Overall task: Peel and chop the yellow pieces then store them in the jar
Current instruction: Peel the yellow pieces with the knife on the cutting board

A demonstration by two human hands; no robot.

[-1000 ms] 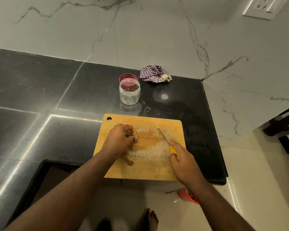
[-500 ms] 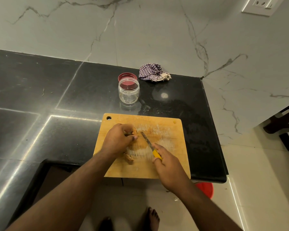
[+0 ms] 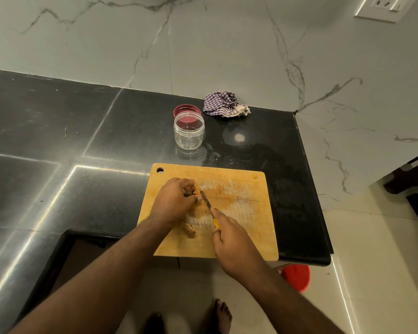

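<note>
Hands meet on the rectangular wooden cutting board (image 3: 239, 237) in the head view. The left hand (image 3: 174, 203) has curled fingers that pinch a small yellow-brown piece (image 3: 196, 188) against the board. At 4 o'clock from it, the right hand (image 3: 234, 247) grips the yellow-handled small knife (image 3: 209, 207), blade tip touching that piece. Another yellowish piece (image 3: 190, 229) lies by the left wrist. The clear round plastic jar (image 3: 189, 130) stands open at 12 o'clock from the board, red lid (image 3: 186, 109) behind, checked cloth (image 3: 223, 106) at 2 o'clock.

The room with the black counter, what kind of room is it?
Probably a home kitchen. A wooden cutting board lies on the black stone counter, the right hand holds a knife, and an open jar waits nearby.
</note>
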